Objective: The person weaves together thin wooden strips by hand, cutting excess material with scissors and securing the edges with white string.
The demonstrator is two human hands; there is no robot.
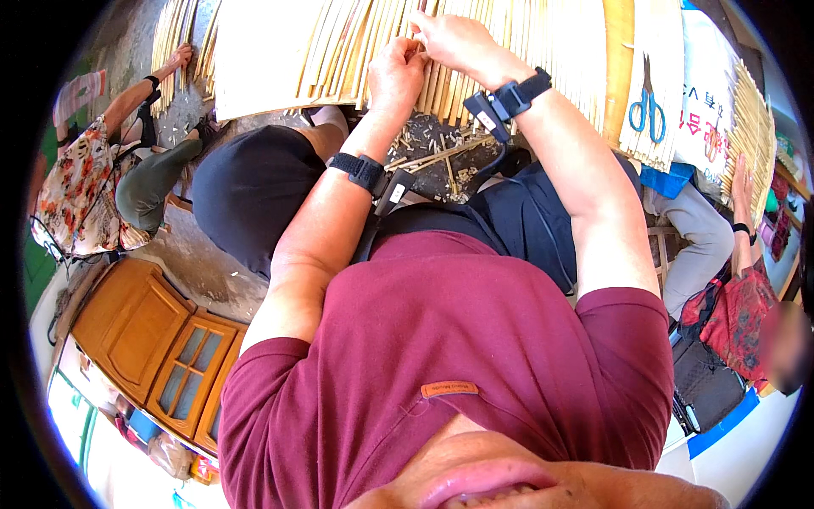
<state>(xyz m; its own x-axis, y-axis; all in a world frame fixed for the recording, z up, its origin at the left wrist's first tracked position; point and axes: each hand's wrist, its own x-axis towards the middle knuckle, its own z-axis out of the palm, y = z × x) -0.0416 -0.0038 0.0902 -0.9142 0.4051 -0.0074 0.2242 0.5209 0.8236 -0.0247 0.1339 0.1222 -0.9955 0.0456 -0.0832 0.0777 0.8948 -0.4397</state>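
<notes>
My left hand [397,78] is closed at the upper middle, its fingertips pinched near the ends of a row of thin pale sticks [339,55]. My right hand [449,44] is just above and right of it, fingers bent and pinched among the sticks. The fingertips of both hands nearly meet; what they hold is too small to make out. The sticks lie side by side on a raised surface. Blue-handled scissors [647,123] lie to the right on a pale strip of material. Cut stick pieces [437,157] litter the dark floor below my hands.
A co-worker [85,195] at the left reaches to another bundle of sticks [170,38]. A second co-worker [729,331] at the right has a hand on sticks [750,110]. A wooden cabinet [136,339] stands lower left. My knees are below the work surface.
</notes>
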